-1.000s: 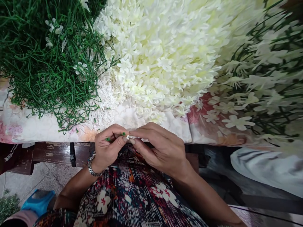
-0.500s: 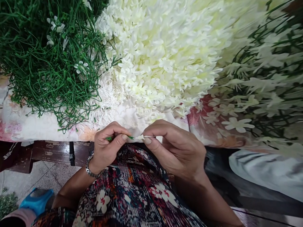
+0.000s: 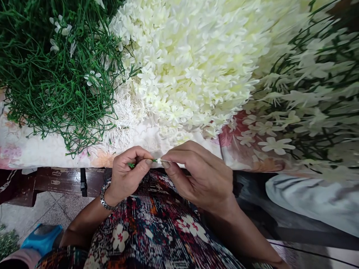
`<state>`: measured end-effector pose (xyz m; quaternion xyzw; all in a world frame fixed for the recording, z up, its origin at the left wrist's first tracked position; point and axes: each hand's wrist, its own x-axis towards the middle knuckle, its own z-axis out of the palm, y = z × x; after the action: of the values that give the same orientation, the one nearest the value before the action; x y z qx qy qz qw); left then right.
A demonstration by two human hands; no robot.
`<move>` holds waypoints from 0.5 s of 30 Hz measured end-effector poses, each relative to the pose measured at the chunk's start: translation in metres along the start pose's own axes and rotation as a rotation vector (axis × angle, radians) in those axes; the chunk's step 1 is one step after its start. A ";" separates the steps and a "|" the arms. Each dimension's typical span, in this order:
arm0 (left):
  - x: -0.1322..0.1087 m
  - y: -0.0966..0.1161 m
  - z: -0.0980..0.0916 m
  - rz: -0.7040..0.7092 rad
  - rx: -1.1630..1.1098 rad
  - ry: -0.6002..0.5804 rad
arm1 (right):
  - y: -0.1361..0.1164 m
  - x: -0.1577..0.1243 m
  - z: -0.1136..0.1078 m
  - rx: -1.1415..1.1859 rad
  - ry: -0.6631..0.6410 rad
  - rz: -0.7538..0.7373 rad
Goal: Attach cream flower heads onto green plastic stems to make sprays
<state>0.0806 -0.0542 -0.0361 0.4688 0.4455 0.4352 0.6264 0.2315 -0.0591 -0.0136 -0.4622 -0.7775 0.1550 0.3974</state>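
Observation:
My left hand (image 3: 131,168) pinches a green plastic stem (image 3: 131,164) between thumb and forefinger, its tip poking out to the right. Facing it, my right hand (image 3: 199,173) is closed on a thin white stamen (image 3: 175,162). Its whitish end meets the green tip between my fingertips; how far the two join is too small to make out. Behind my hands rises a heap of cream-white artificial flowers (image 3: 193,74). A pile of green stems (image 3: 61,86) lies to the left, with white stamens (image 3: 123,121) loose between the heaps.
A flowered cloth (image 3: 50,151) covers the table. On the right stand finished-looking white blossoms on green stems (image 3: 305,97). Below the edge are a dark wooden bench (image 3: 61,181), a blue plastic object (image 3: 42,237) and grey-white fabric (image 3: 308,201).
My right hand has moved left, bringing the white stamen up to the green stem's tip and closing the small gap. My left hand has stayed nearly still; the view has shifted slightly.

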 end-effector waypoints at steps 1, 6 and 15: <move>0.000 0.000 0.000 -0.005 0.006 -0.003 | 0.000 0.000 0.000 -0.021 -0.012 -0.006; 0.000 -0.005 -0.001 -0.035 -0.009 0.009 | 0.004 0.001 0.001 -0.024 -0.068 -0.007; 0.002 -0.010 0.000 -0.052 -0.054 0.025 | 0.012 -0.003 0.011 0.028 -0.042 0.026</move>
<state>0.0826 -0.0538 -0.0466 0.4345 0.4533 0.4366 0.6443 0.2312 -0.0541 -0.0300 -0.4632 -0.7774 0.1806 0.3853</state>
